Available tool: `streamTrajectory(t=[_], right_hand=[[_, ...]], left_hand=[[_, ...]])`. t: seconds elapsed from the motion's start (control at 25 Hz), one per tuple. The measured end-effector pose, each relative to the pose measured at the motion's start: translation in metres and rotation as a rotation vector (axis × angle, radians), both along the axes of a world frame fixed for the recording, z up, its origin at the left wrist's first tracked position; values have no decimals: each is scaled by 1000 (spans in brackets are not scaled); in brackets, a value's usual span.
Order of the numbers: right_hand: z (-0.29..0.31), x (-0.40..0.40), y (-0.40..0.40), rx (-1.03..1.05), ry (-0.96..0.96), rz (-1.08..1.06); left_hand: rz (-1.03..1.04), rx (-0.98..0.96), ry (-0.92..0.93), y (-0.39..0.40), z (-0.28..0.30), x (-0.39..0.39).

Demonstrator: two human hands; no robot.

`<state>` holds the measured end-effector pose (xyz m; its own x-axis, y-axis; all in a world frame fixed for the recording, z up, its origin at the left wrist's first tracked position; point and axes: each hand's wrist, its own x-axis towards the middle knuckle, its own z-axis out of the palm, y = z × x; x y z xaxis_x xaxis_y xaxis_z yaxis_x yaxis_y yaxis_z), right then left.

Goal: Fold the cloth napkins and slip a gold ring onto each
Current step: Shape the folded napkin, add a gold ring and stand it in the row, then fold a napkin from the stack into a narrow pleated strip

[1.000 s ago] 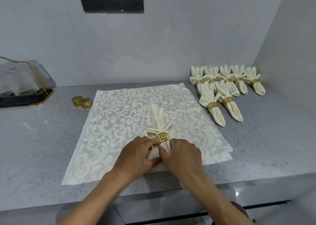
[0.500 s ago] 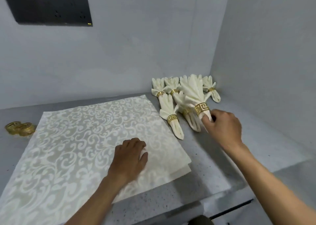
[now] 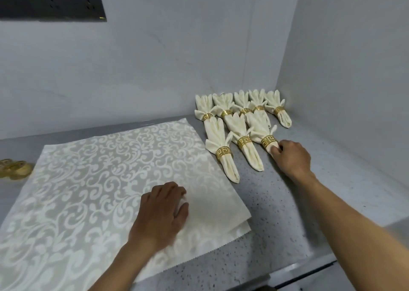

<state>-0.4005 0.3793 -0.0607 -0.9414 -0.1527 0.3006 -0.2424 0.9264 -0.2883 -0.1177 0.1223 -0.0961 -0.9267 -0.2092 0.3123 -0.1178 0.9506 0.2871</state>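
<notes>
A flat cream napkin with a white scroll pattern lies spread on the grey counter, another sheet showing under its near right corner. My left hand rests palm down on it near that corner. My right hand grips the narrow tail of a folded napkin wearing a gold ring, which lies on the counter at the right end of the front row. Several other ringed folded napkins lie beside and behind it in the back right corner. Two loose gold rings sit at the far left.
Grey walls close the counter at the back and right, close behind the folded napkins. A dark socket panel hangs on the back wall at upper left. The speckled counter runs to its front edge at lower right.
The ringed napkin, lifted from the flat cloth by my right hand, has gone right and now lies on the counter in the front row. My left hand stayed on the flat napkin.
</notes>
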Motion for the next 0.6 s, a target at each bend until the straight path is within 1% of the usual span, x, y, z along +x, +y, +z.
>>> streamTrajectory(t=[0.12,0.2,0.24,0.28,0.32,0.36,0.4,0.48,0.52,0.56,0.6], right_hand=[[-2,1,-1,-1,-38,-36],[6,21,-3,-87,58,-136],[11,39,-8,-146,131,-130],[12,63,-17,-198,192,-47],[13,93,-28,-235,209,85],[13,126,-40,-247,178,246],[12,160,-54,-225,104,424],[6,214,-75,-109,-57,773],[1,230,-82,-66,-86,926],[-6,238,-87,-38,-99,1042],[-9,242,-90,-25,-121,1102]], left_hand=[[5,-4,-7,-1,3,1],[10,-28,-37,0,5,1],[6,-10,-38,1,6,1],[2,41,-34,1,8,1],[-5,114,-25,2,11,2],[-12,190,-8,1,15,4],[-20,238,13,-2,19,10],[-35,232,13,-16,27,36],[-46,207,-9,-27,29,56],[-55,193,-35,-38,31,81],[-52,188,-57,-51,32,108]])
